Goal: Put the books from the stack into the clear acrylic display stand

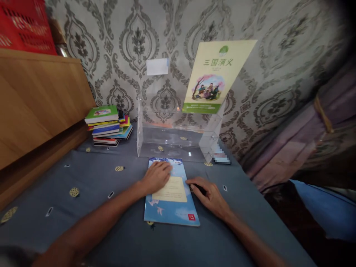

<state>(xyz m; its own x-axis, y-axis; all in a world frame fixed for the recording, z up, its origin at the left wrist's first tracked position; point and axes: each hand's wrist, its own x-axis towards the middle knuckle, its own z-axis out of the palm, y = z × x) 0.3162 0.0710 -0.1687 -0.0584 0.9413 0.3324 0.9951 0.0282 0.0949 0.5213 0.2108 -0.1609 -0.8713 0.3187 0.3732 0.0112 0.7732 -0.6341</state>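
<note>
A blue book with a pale yellow label lies flat on the grey-blue cloth in front of me. My left hand rests palm down on its upper left part, fingers loosely curled. My right hand lies at the book's right edge, fingers bent around a small dark object that I cannot make out. Just beyond the book stands a clear acrylic book stand. A yellow-green book with a picture on its cover stands upright in the stand's right side, leaning on the wall.
A stack of several colourful books sits at the back left of the grey-blue cloth. A wooden board rises along the left side, a red crate above it. Purple fabric hangs at the right.
</note>
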